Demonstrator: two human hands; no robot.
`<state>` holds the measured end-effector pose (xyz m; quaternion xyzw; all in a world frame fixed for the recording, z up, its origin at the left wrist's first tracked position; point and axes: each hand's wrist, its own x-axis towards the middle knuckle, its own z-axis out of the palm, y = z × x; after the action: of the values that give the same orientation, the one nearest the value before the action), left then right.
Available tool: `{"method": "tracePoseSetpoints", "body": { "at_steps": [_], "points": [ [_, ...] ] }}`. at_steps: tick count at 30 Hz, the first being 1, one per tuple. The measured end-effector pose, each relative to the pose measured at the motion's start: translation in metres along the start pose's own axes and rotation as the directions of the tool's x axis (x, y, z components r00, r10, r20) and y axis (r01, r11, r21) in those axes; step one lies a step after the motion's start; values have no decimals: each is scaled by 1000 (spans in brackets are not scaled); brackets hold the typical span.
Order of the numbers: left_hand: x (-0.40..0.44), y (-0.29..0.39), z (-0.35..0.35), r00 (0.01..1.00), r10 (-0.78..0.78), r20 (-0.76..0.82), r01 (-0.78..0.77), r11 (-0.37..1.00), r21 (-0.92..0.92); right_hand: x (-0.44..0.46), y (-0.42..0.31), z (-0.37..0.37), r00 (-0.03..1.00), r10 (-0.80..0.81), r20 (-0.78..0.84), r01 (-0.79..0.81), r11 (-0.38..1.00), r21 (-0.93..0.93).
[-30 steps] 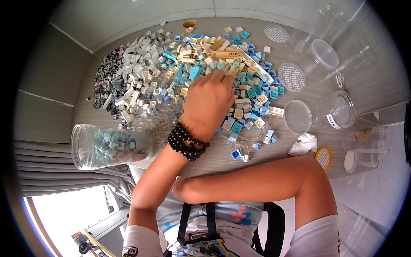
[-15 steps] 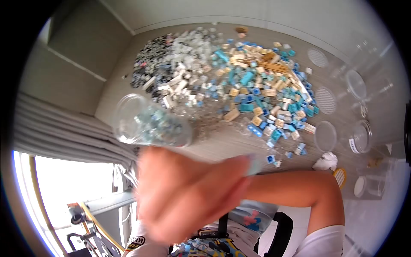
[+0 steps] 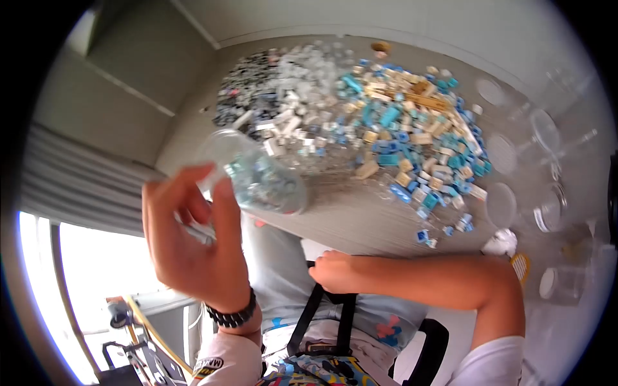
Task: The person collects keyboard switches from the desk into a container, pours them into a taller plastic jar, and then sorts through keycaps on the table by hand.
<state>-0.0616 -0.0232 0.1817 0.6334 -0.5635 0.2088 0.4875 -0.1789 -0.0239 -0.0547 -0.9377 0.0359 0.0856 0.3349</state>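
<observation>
My left hand (image 3: 193, 244), with a black beaded bracelet (image 3: 235, 315) at the wrist, is raised beside the mouth of a clear plastic jar (image 3: 222, 145). Thumb and forefinger stand apart, the other fingers curl, and I make out nothing held between them. Lying on its side at the table's near edge, the jar holds pale teal and clear bricks (image 3: 264, 180). Over my lap, by a black strap (image 3: 346, 318), my right hand (image 3: 331, 271) is closed with its fingers curled; its inside is hidden.
Blue, teal and tan bricks (image 3: 412, 138) spread over the grey table (image 3: 335, 222). White and clear bricks (image 3: 302, 71) and dark grey pieces (image 3: 244, 87) lie at the back left. Round clear lids (image 3: 501, 204), a crumpled white tissue (image 3: 501, 242) and clear containers (image 3: 566, 283) are at the right.
My left hand has swung left from in front of the camera to beside the jar's mouth, and its fingers now show. My right hand, covered before, has come into sight.
</observation>
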Motion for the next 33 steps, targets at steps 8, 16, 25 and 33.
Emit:
{"method": "tracePoseSetpoints", "body": {
  "at_steps": [8,16,25,33],
  "points": [
    [-37,37,103,820,232,523,-48,939,-341,40,-11,17,985,113,133,-83,975,-207],
    [-44,33,194,631,341,697,-146,935,-324,27,-21,-5,971,117,211,-41,942,-334],
    [-57,29,197,606,363,708,-246,932,-267,56,-12,22,965,41,260,59,930,-364],
    [-63,28,202,637,400,659,-243,915,-322,57,-8,30,970,72,233,3,952,-305]
  ]
}}
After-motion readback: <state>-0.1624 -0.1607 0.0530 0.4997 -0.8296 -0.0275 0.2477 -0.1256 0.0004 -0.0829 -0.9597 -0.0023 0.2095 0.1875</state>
